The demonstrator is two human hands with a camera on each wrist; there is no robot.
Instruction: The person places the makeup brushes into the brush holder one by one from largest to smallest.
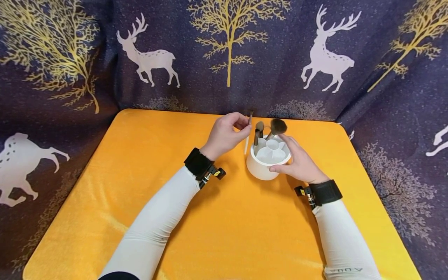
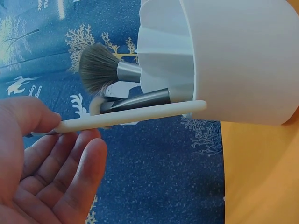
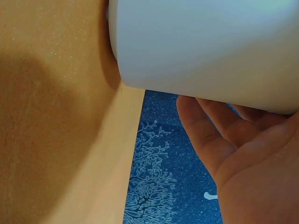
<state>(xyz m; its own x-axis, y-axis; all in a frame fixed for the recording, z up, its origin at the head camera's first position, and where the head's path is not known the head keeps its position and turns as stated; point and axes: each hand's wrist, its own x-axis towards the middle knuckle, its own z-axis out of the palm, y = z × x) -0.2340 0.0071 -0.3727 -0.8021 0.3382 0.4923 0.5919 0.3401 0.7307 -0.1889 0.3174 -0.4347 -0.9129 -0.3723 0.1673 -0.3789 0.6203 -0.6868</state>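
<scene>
My left hand pinches a slim makeup brush near its bristle end, between thumb and fingers. Its white handle points down beside the rim of a round white brush holder, overlapping that rim in the left wrist view. The holder has petal-shaped compartments and stands upright on the table. Inside it are a large fluffy brush at the back and smaller brushes at the left. My right hand grips the holder's right side, thumb at the front and fingers around the back; the right wrist view shows the fingers against its wall.
A table with an orange cloth lies under everything. Behind it and at both sides hangs a dark curtain printed with white deer and golden trees. The holder stands toward the table's back edge.
</scene>
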